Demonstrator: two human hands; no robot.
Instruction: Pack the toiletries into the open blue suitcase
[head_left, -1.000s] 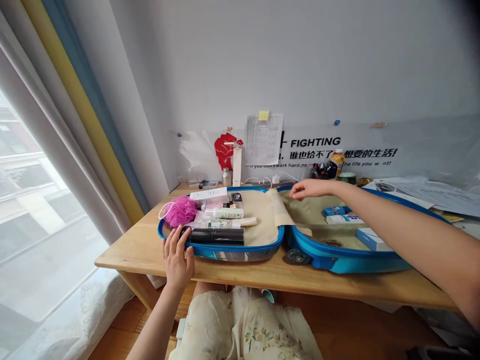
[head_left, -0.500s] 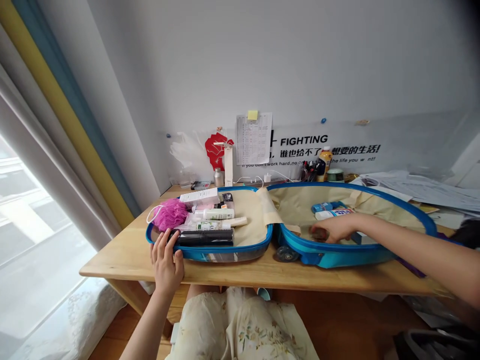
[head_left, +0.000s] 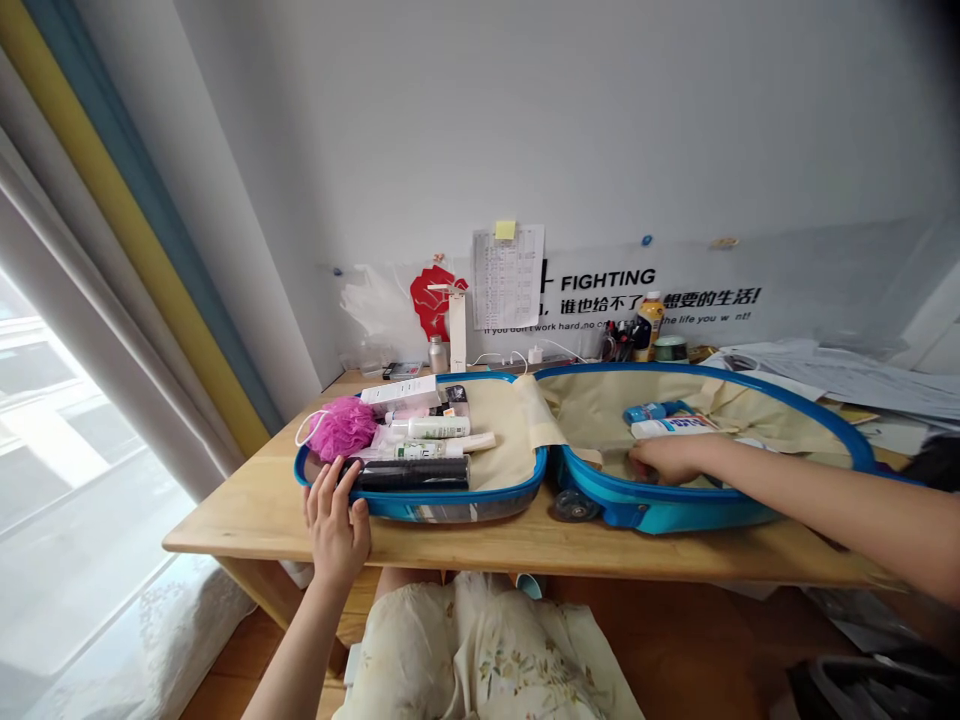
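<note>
A blue suitcase (head_left: 510, 500) lies spread wide on a wooden desk, its two halves lined in beige. My left hand (head_left: 337, 515) rests with fingers stretched over the front rim of the left half, by a black cylinder (head_left: 409, 473). Near it in that half are a pink bath puff (head_left: 343, 428), a white box (head_left: 399, 393) and several tubes, such as a white-green tube (head_left: 437, 427). My right hand (head_left: 667, 458) reaches low into the right half with curled fingers; what they hold, if anything, is hidden. Just behind it lie a toothpaste tube (head_left: 671, 427) and a blue bottle (head_left: 646, 411).
Along the wall stand a yellow bottle (head_left: 649, 325), pens (head_left: 621, 342), a green jar (head_left: 670, 350), a small silver bottle (head_left: 436, 353) and a white charger (head_left: 535, 355). Papers (head_left: 855, 385) pile up at the right. A curtain (head_left: 187, 300) hangs left of the desk (head_left: 240, 520).
My right hand has shifted slightly to the right and its forearm has dropped within the right half. My left hand keeps its place on the rim.
</note>
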